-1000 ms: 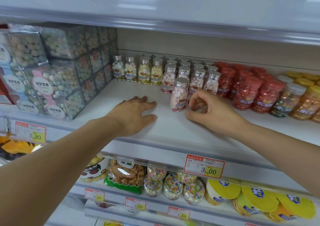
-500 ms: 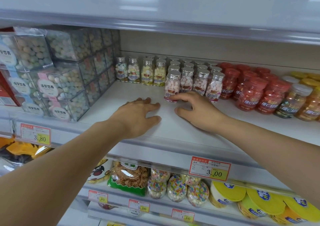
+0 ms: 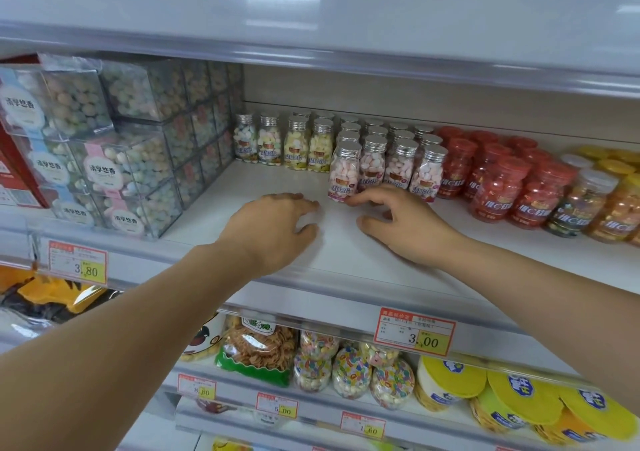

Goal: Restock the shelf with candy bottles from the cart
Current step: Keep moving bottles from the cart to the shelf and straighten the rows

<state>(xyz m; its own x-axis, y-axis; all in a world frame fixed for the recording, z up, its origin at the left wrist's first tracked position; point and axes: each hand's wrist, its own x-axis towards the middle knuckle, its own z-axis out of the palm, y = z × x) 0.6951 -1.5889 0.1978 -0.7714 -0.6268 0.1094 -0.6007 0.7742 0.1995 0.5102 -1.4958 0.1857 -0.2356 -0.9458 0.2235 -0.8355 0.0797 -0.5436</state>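
Pink candy bottle point(image 3: 341, 173) has been nudged back into the front row, 11 o'clock from the right hand point(image 3: 405, 224), whose loose fingertips touch its base. Left hand point(image 3: 273, 231) lies flat and empty. Reckon plenty of shelf point(image 3: 242, 205) still needs filling.

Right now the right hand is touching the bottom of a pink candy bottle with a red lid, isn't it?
Not quite. The head view shows the pink candy bottle has a shiny silver lid, not a red one. The red lids are on the red jars further right. The rest is right: the right hand has its fingertips at the bottom of that bottle.
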